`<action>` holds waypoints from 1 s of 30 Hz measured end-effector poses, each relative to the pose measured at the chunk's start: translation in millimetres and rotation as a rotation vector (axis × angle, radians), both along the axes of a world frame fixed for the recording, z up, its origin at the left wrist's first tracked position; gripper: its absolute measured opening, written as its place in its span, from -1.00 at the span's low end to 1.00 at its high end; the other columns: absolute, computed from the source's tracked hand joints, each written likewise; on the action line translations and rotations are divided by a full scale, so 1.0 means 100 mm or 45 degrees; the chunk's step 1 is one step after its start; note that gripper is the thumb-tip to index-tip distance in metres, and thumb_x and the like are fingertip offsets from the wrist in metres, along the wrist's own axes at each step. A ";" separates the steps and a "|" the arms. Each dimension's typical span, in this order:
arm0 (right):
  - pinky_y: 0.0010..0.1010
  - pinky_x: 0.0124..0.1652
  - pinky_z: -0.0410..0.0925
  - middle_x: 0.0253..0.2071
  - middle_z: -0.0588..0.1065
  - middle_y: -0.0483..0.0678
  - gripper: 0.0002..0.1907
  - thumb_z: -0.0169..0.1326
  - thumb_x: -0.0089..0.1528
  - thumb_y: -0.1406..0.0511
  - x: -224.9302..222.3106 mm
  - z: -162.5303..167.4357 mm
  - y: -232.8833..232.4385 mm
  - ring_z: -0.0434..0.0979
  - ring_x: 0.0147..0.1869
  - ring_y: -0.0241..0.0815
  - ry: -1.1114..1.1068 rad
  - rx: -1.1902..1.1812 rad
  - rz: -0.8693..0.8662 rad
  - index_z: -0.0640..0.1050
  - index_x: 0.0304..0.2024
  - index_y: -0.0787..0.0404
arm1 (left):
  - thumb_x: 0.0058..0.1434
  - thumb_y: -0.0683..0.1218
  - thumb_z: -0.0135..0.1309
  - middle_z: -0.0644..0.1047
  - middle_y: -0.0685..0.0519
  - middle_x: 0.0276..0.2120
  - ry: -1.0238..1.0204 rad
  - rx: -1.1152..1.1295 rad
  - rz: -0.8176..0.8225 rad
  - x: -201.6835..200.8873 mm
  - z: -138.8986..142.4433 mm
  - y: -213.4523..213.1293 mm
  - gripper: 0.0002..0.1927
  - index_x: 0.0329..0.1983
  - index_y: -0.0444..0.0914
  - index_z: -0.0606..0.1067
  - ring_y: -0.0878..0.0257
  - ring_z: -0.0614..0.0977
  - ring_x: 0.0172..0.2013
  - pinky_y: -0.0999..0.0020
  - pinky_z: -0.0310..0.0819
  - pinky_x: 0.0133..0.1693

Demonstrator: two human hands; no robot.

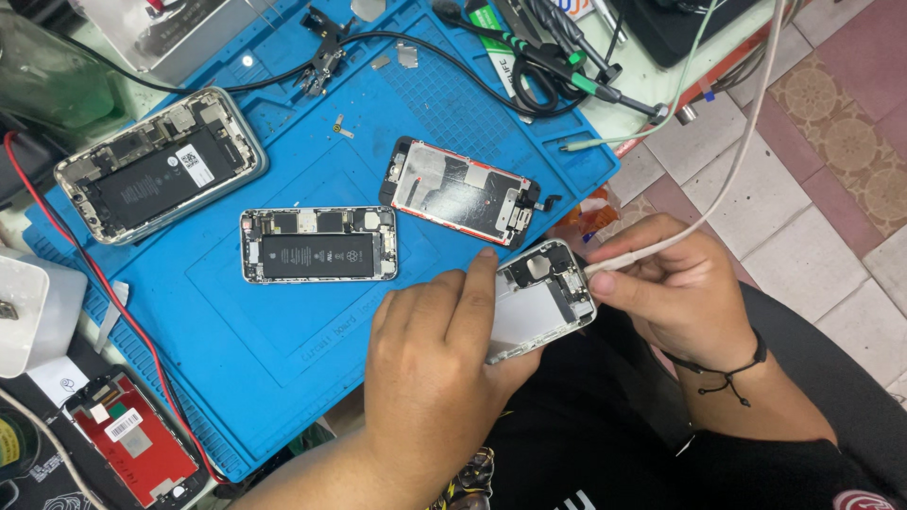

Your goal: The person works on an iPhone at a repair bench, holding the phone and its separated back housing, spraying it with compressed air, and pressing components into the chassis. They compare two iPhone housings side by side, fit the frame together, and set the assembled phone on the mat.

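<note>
My left hand (435,364) grips an opened silver phone shell (540,300) over my lap, just off the near edge of the blue work mat (283,340). My right hand (675,288) pinches the plug of a white cable (614,263) and presses it against the shell's end. The cable runs up and away to the right. On the mat lie an opened phone with a black battery (318,246), a detached screen panel face down (461,192), and a larger opened phone (159,165) at the left.
A red screen panel (137,439) lies at the near left beside a white box (33,307). A red wire (94,274) crosses the mat's left side. Screwdrivers and black cables (543,61) pile at the mat's far edge. Tiled floor (831,170) shows on the right.
</note>
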State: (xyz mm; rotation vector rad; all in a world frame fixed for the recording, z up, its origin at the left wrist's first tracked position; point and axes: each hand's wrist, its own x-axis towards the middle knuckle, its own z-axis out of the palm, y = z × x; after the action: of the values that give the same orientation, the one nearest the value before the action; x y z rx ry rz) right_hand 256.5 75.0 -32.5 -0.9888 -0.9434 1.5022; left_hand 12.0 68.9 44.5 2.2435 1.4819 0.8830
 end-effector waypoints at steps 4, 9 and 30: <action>-0.34 -0.05 0.55 -0.15 0.61 0.15 -0.78 0.18 0.20 0.61 0.03 -0.02 -0.01 0.67 -0.07 -0.13 0.027 -0.039 0.009 0.54 -0.12 0.40 | -0.25 -0.02 0.50 0.56 -0.12 -0.20 -0.002 -0.001 -0.005 0.01 0.00 -0.02 -0.16 0.13 -0.41 0.49 -0.03 0.57 -0.26 0.08 0.42 -0.18; -0.37 -0.07 0.53 -0.15 0.61 0.14 -0.76 0.21 0.19 0.62 0.09 -0.05 -0.01 0.66 -0.09 -0.15 -0.002 -0.034 0.057 0.56 -0.10 0.43 | -0.27 0.01 0.50 0.57 -0.12 -0.20 0.016 -0.007 0.004 0.02 -0.01 -0.03 -0.16 0.12 -0.39 0.50 -0.02 0.58 -0.25 0.08 0.42 -0.18; -0.26 0.13 0.49 0.08 0.54 0.14 -0.64 0.20 0.25 0.57 0.13 -0.06 0.06 0.62 0.13 -0.08 0.193 -0.020 0.258 0.54 0.11 0.45 | -0.21 0.07 0.49 0.58 -0.11 -0.24 -0.080 -0.146 -0.042 -0.03 0.08 0.05 -0.15 0.11 -0.44 0.48 -0.03 0.60 -0.26 0.11 0.46 -0.19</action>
State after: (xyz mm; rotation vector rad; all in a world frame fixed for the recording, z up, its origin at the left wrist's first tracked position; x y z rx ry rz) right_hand 269.9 80.9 -38.0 -0.7964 -0.9454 1.7301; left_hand 9.4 74.0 52.2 2.1319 1.4259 0.8289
